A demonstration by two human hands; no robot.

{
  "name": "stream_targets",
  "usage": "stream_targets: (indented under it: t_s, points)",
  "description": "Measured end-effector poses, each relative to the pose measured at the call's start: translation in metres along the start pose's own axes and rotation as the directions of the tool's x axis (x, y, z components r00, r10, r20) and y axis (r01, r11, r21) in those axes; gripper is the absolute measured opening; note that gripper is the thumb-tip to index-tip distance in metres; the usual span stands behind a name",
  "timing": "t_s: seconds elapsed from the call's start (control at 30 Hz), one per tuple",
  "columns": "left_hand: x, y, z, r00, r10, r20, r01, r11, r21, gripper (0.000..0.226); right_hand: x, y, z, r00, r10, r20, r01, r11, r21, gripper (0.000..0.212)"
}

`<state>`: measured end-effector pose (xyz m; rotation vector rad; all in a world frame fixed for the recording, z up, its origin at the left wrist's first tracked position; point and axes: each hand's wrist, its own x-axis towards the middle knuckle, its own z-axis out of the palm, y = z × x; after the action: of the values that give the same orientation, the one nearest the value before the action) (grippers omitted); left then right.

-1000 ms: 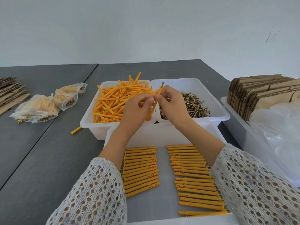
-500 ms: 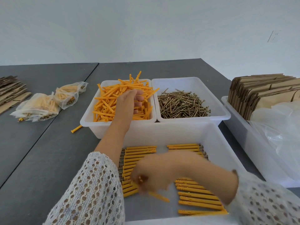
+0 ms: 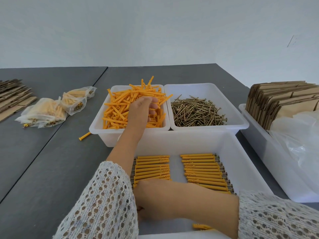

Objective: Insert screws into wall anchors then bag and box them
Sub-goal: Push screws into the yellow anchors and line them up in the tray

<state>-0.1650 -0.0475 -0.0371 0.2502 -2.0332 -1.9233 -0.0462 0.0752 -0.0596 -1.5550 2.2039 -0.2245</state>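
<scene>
Left hand (image 3: 143, 109) fingering loose anchors (image 3: 120, 107), right hand (image 3: 151, 199) low in tray (image 3: 241, 152)

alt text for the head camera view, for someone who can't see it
A person's left hand reaches into a white bin of loose orange wall anchors while the right hand rests low in a near tray on two rows of assembled anchors. A bin of screws sits right of the anchors.

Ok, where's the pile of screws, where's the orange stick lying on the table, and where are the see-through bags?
pile of screws (image 3: 198, 112): head view, middle of the heap in its white bin.
orange stick (image 3: 84, 136): head view, mid-shaft, on the table beside the anchor bin.
see-through bags (image 3: 46, 112): head view, front of the biggest filled bag.
</scene>
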Motion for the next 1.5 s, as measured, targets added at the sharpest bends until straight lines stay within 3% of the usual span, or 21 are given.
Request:
stream_targets:
  t_s: [0.13, 0.2, 0.27, 0.37, 0.47, 0.5, 0.57, 0.6, 0.63, 0.67, 0.73, 0.8, 0.87, 0.97, 1.03, 1.13, 1.3, 1.4, 1.5]
  points:
    - [-0.002, -0.004, 0.003, 0.995, 0.101, 0.010, -0.102, 0.986, 0.133, 0.029, 0.005, -0.008, -0.003, 1.000, -0.020, -0.012, 0.019, 0.997, -0.079, 0.046]
    - [-0.005, -0.009, 0.006, 0.981, 0.193, 0.031, -0.194, 0.942, 0.275, 0.029, 0.003, -0.004, -0.004, 1.000, -0.022, -0.003, 0.022, 0.999, -0.042, 0.036]
    - [-0.009, -0.014, 0.009, 0.964, 0.261, 0.056, -0.256, 0.850, 0.460, 0.027, 0.004, 0.001, -0.006, 1.000, -0.009, -0.014, 0.010, 0.999, 0.035, 0.025]
    - [-0.015, -0.018, 0.014, 0.947, 0.309, 0.086, -0.275, 0.647, 0.711, 0.021, -0.001, 0.014, -0.027, 0.997, 0.055, 0.048, -0.063, 0.983, 0.175, 0.030]
    - [-0.014, -0.019, 0.015, 0.962, 0.263, 0.076, -0.218, 0.567, 0.794, 0.019, -0.016, 0.037, -0.061, 0.978, 0.116, 0.172, -0.170, 0.924, 0.343, 0.031]
    - [-0.013, -0.019, 0.014, 0.972, 0.224, 0.075, -0.191, 0.558, 0.808, 0.021, -0.024, 0.046, -0.071, 0.985, 0.105, 0.135, -0.151, 0.902, 0.405, 0.030]
    - [-0.011, -0.018, 0.013, 0.985, 0.142, 0.094, -0.154, 0.512, 0.845, 0.024, -0.040, 0.066, -0.085, 0.987, 0.142, -0.071, -0.076, 0.813, 0.577, 0.028]
    - [-0.009, -0.018, 0.013, 0.987, 0.114, 0.113, -0.155, 0.489, 0.859, 0.025, -0.045, 0.079, -0.088, 0.950, 0.234, -0.208, -0.040, 0.751, 0.659, 0.028]
    - [-0.008, -0.019, 0.012, 0.987, 0.096, 0.131, -0.162, 0.478, 0.863, 0.026, -0.049, 0.092, -0.088, 0.864, 0.358, -0.354, -0.023, 0.730, 0.683, 0.029]
    - [-0.007, -0.019, 0.012, 0.986, 0.080, 0.146, -0.167, 0.479, 0.862, 0.027, -0.050, 0.108, -0.087, 0.726, 0.478, -0.494, -0.061, 0.761, 0.646, 0.030]
    - [-0.005, -0.018, 0.010, 0.986, 0.041, 0.162, -0.161, 0.490, 0.856, 0.028, -0.052, 0.140, -0.080, 0.435, 0.590, -0.680, -0.349, 0.807, 0.477, 0.024]
    - [-0.005, -0.018, 0.010, 0.987, 0.026, 0.156, -0.147, 0.502, 0.852, 0.027, -0.057, 0.165, -0.073, 0.259, 0.677, -0.689, -0.558, 0.687, 0.465, 0.014]
    - [-0.008, -0.019, 0.011, 0.988, 0.065, 0.139, -0.152, 0.519, 0.841, 0.026, -0.060, 0.180, -0.071, 0.162, 0.773, -0.614, -0.643, 0.554, 0.528, 0.013]
    - [-0.015, -0.017, 0.011, 0.975, 0.179, 0.134, -0.212, 0.549, 0.808, 0.024, -0.055, 0.180, -0.076, 0.137, 0.877, -0.461, -0.822, 0.360, 0.440, 0.025]
    - [-0.016, -0.018, 0.011, 0.961, 0.242, 0.136, -0.253, 0.561, 0.788, 0.021, -0.053, 0.179, -0.079, 0.145, 0.911, -0.385, -0.874, 0.300, 0.382, 0.035]
    - [-0.017, -0.020, 0.012, 0.941, 0.304, 0.150, -0.308, 0.584, 0.751, 0.016, -0.053, 0.178, -0.080, 0.177, 0.922, -0.345, -0.880, 0.305, 0.363, 0.035]
    - [-0.016, -0.022, 0.015, 0.905, 0.378, 0.194, -0.407, 0.641, 0.651, 0.009, -0.051, 0.176, -0.080, 0.144, 0.911, -0.387, -0.858, 0.309, 0.410, 0.029]
    - [-0.015, -0.017, 0.016, 0.919, 0.362, 0.155, -0.387, 0.757, 0.527, 0.006, -0.051, 0.177, -0.078, 0.118, 0.897, -0.425, -0.832, 0.323, 0.450, 0.021]
    - [-0.013, -0.011, 0.014, 0.937, 0.345, 0.057, -0.347, 0.896, 0.277, 0.007, -0.051, 0.179, -0.076, 0.061, 0.871, -0.487, -0.782, 0.345, 0.519, 0.020]
